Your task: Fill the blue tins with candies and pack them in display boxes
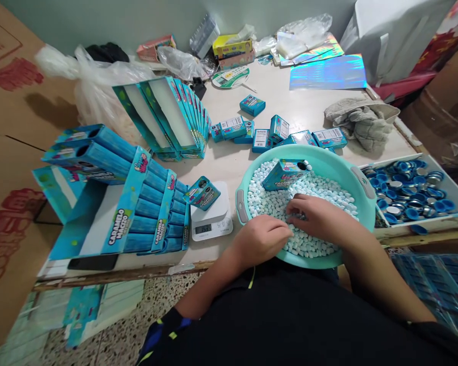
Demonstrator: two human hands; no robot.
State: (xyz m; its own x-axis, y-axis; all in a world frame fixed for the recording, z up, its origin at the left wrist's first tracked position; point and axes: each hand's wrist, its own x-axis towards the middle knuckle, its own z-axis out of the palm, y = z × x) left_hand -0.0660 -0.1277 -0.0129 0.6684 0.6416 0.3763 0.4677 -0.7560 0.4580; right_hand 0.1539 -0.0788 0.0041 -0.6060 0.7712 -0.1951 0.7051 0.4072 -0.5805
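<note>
A turquoise basin with grey handles holds many small white candies. Over its near side, my left hand has its fingers curled together; what they hold is hidden. My right hand is low on the candies with bent, closed fingers, and its contents cannot be made out. A blue candy box stands tilted on the candies beyond my hands, its round hole at the top right. Left of the basin, another blue box rests on a white digital scale.
Display cartons of blue boxes stand at the left, with empty display trays behind. Several blue boxes lie beyond the basin. A white tray of blue caps is at right, near a grey cloth.
</note>
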